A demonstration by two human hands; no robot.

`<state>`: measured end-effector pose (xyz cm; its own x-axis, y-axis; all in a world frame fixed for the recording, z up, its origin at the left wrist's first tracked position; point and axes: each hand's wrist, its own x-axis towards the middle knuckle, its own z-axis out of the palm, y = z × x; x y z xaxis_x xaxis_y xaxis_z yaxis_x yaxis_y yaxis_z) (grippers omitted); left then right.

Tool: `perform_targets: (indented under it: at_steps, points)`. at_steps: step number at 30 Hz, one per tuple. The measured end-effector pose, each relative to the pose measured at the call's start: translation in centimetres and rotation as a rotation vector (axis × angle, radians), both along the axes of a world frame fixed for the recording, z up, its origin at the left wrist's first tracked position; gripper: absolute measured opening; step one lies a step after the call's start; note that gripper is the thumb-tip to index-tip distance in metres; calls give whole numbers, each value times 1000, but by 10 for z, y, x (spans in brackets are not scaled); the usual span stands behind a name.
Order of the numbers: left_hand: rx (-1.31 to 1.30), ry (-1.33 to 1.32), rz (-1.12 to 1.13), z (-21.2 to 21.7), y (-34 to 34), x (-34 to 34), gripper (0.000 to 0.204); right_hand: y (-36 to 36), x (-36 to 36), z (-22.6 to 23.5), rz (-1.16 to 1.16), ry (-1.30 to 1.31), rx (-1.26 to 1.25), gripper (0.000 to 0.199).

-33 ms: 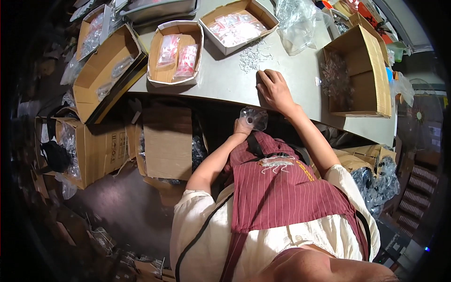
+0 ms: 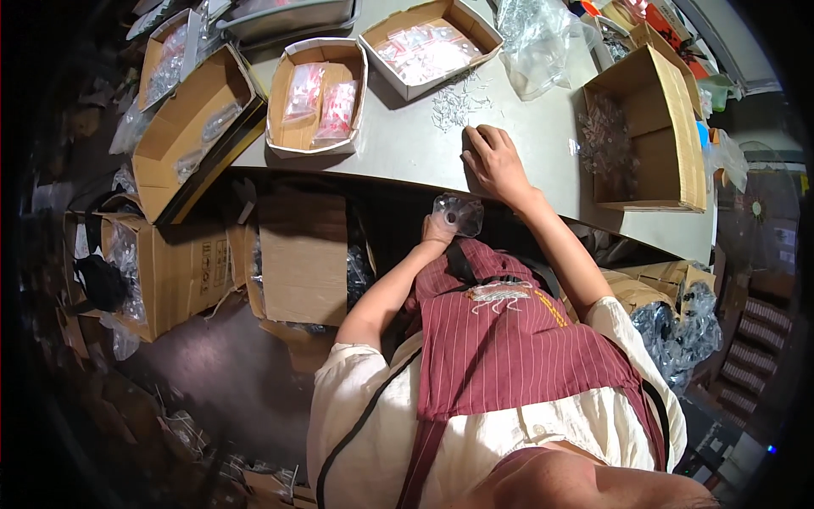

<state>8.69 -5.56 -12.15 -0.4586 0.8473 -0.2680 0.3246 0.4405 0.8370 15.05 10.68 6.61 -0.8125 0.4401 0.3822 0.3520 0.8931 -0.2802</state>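
The left hand (image 2: 438, 227) holds a clear plastic funnel (image 2: 467, 217) just below the near edge of the worktop (image 2: 543, 127), in front of the lap; its grip is closed around the funnel's side, though the fingers are partly hidden. The right hand (image 2: 502, 167) rests on the worktop with bent fingers, the tips at the near side of a loose scatter of small pale pieces (image 2: 462, 103) — whether that grip pinches one, I cannot tell. The scatter lies just below a tray (image 2: 471, 27) of small bags. The likeliest trouble is spillage: pieces drawn over the edge wide of the funnel's mouth could drop onto the apron (image 2: 517, 356) or the dark floor, and a tilted or slack left grip could cause the same. A sleeve or forearm swinging right might also knock the open box (image 2: 670, 136), whose clear little parts (image 2: 606, 144) lie near its mouth. As for writing, the apron carries a line of yellow characters beside a stitched picture, a cardboard carton (image 2: 188, 276) at left shows dark printed symbols, and a red package (image 2: 667, 24) at upper right bears dark print — all too small or bent to read surely.
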Motion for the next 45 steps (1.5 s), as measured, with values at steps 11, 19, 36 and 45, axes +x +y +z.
perform_targets:
  at_steps: [11, 19, 36, 45]
  points:
    - [46, -23, -4, 6, 1, -1, 29, -7, 3, 0, -49, -9, -42, 44]
    - [134, 5, 22, -17, 1, 2, 28, -10, 16, -1, 13, 42, -126, 44]
    - [151, 31, 40, -58, 4, 4, 27, -1, -3, -20, -153, 209, -205, 31]
    - [138, 40, 8, -48, 0, 3, 30, -5, -6, -20, -72, 191, -159, 14]
